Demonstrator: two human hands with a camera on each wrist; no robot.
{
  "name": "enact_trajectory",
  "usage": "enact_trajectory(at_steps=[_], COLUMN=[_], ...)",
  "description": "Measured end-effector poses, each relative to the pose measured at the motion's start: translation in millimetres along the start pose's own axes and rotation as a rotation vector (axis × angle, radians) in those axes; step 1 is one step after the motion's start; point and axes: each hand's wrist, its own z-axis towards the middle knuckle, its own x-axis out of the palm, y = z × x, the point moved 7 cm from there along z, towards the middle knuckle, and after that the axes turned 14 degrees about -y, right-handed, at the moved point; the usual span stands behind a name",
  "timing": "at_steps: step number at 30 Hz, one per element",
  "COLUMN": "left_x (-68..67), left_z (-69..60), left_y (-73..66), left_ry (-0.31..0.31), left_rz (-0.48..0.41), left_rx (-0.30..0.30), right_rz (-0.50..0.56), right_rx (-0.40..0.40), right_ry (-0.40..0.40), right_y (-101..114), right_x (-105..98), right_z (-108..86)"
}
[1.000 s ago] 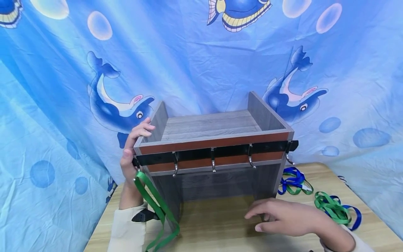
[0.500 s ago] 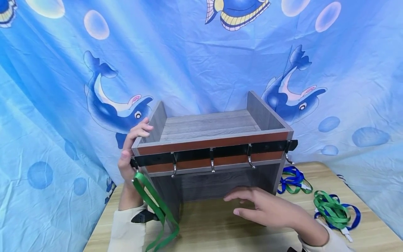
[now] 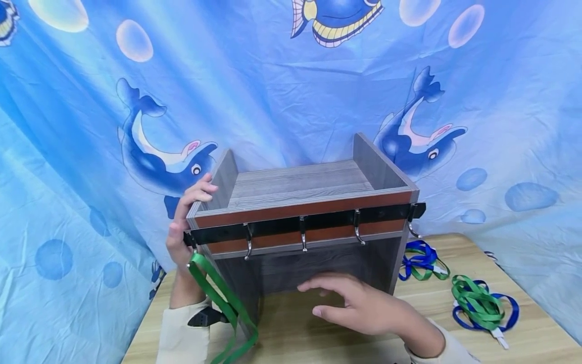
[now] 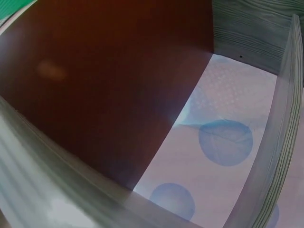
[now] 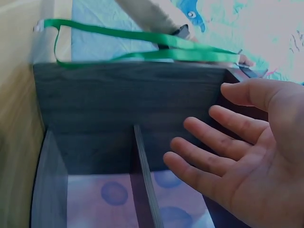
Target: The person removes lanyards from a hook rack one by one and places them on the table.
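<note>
A small grey wooden shelf (image 3: 384,163) stands in front of me, a reddish-brown board across its upper front. Along that board runs a black rail with silver hooks (image 3: 277,226). My left hand (image 3: 178,240) holds the shelf's upper left corner, fingers over the side panel's top edge. From the leftmost hook hangs a green lanyard (image 3: 215,294). My right hand (image 3: 350,303) hovers before the shelf's lower opening, fingers spread and holding nothing; the right wrist view shows its bare palm (image 5: 251,185). The left wrist view shows the brown board (image 4: 104,95) but not the hand.
On the wooden table (image 3: 454,349), right of the shelf, lie a blue and green lanyard bundle (image 3: 420,259) and a green and blue one (image 3: 482,309) nearer me. Behind hangs a blue sea-print cloth (image 3: 273,101).
My right hand has moved left, from the shelf's lower right side to before its middle, its fingers straightening. The left hand keeps its place on the corner; the view has shifted slightly.
</note>
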Motion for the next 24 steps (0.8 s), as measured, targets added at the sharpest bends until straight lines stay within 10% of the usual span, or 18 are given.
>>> enact_trajectory(at_steps=[24], left_x=[-2.9], left_z=[0.6], left_y=[1.5], left_ry=[0.044], left_rz=[0.028], left_rx=[-0.033], right_rz=[0.452], right_rx=[-0.031], right_ry=[0.028], right_y=[30], right_x=[64], right_z=[39.1])
